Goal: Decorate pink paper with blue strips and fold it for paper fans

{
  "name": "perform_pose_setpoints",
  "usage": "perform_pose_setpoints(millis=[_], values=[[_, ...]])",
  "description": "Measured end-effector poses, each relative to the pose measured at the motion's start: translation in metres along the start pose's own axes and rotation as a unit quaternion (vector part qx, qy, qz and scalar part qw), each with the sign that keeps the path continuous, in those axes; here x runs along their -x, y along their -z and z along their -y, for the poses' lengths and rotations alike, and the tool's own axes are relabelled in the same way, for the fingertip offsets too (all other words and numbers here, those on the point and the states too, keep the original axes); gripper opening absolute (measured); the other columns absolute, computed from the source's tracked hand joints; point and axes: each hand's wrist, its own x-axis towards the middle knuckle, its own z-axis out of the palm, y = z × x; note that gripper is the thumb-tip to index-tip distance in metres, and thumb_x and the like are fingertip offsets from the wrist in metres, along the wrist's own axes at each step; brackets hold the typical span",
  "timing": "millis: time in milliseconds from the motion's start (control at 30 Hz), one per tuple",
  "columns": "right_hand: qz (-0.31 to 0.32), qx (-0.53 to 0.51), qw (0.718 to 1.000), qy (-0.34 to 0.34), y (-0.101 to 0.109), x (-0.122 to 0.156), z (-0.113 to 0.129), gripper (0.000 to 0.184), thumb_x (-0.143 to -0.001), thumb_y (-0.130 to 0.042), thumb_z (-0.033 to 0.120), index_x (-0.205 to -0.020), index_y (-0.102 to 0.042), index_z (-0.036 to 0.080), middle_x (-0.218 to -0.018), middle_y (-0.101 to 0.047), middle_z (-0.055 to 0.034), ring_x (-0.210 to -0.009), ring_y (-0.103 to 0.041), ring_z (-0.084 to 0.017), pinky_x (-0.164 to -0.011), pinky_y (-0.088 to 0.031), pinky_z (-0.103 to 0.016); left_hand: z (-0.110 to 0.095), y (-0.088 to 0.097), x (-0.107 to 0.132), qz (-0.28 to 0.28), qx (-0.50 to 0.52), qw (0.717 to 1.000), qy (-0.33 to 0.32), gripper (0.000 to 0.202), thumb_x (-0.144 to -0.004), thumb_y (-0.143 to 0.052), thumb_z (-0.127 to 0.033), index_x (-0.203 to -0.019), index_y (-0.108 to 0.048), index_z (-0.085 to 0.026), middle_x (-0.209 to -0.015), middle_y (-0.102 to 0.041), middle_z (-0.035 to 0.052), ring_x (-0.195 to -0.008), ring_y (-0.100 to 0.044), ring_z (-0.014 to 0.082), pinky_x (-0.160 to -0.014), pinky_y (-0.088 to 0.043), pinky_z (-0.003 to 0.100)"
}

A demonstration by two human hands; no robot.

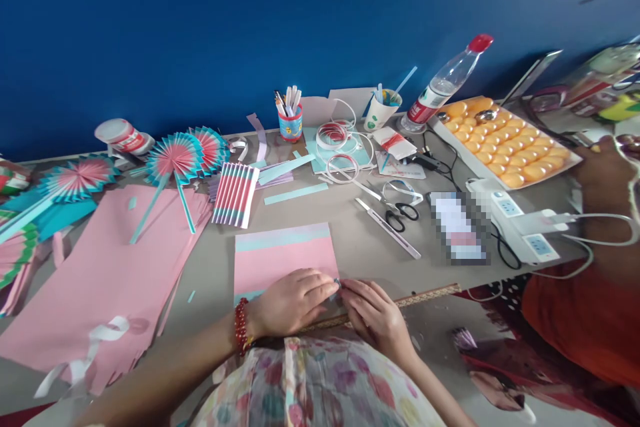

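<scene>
A pink sheet of paper point(283, 263) with pale blue and lilac bands lies at the table's front edge. My left hand point(295, 300), with a red bead bracelet at the wrist, rests over its lower right part, fingers closed together. My right hand point(375, 313) is closed at the sheet's right edge, its fingertips nearly meeting those of the left. A tiny dark bluish bit shows between them; I cannot tell whether it is the paper's edge. The sheet's near edge is largely hidden by my hands. A pleated striped paper piece point(235, 195) lies behind the sheet.
Pink sheets point(125, 247) and paper fans point(174, 157) fill the left. Scissors point(400, 213), a cutter knife point(387, 228), a phone point(457, 227) and a power strip point(515, 220) lie right. A bottle point(440, 93) stands behind. Another person's arm point(607, 193) reaches in at right.
</scene>
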Motion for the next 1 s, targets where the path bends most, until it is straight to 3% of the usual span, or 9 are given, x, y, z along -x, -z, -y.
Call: perform_pose_setpoints(millis=[300,567,800,1000], values=[[-0.040,0.002,0.998,-0.043,0.0007,-0.0035,0.0002,0.030,-0.092,-0.050,0.013,-0.115,-0.065,0.025,-0.102,-0.071,-0.0070,-0.095,-0.066,-0.020,-0.085,-0.055,-0.039,-0.0008,-0.0002,0.0011,-0.036,0.025,0.999,0.012,0.043,-0.095,-0.046,-0.018,-0.137,-0.035,-0.013,-0.123,-0.060,0.0143,-0.120,-0.054,0.0226,-0.104,-0.046,0.040],[-0.030,0.008,0.999,-0.030,-0.0021,-0.0017,-0.0020,0.035,-0.092,-0.050,0.011,-0.120,-0.064,0.026,-0.104,-0.071,-0.0064,-0.096,-0.065,-0.020,-0.086,-0.053,-0.038,-0.0036,0.0008,-0.0046,-0.011,-0.004,1.000,-0.001,0.029,-0.094,-0.042,-0.012,-0.123,-0.044,-0.015,-0.109,-0.062,0.0106,-0.107,-0.057,0.0205,-0.092,-0.050,0.034],[-0.022,0.003,0.999,-0.039,-0.0031,0.0014,-0.0037,0.032,-0.093,-0.049,0.013,-0.118,-0.066,0.025,-0.106,-0.070,-0.0077,-0.096,-0.064,-0.020,-0.085,-0.053,-0.037,-0.0016,0.0026,-0.0042,-0.014,0.003,1.000,-0.006,0.039,-0.096,-0.044,-0.016,-0.135,-0.040,-0.014,-0.132,-0.058,0.0111,-0.124,-0.051,0.0189,-0.111,-0.039,0.036],[-0.038,0.008,0.999,-0.023,-0.0055,0.0023,-0.0059,0.032,-0.093,-0.050,0.014,-0.119,-0.066,0.022,-0.105,-0.069,-0.0085,-0.095,-0.064,-0.019,-0.085,-0.053,-0.036,0.0003,0.0018,-0.0007,0.012,-0.010,1.000,-0.005,0.042,-0.094,-0.046,-0.017,-0.136,-0.045,-0.017,-0.133,-0.057,0.0107,-0.123,-0.051,0.0222,-0.108,-0.042,0.038]])
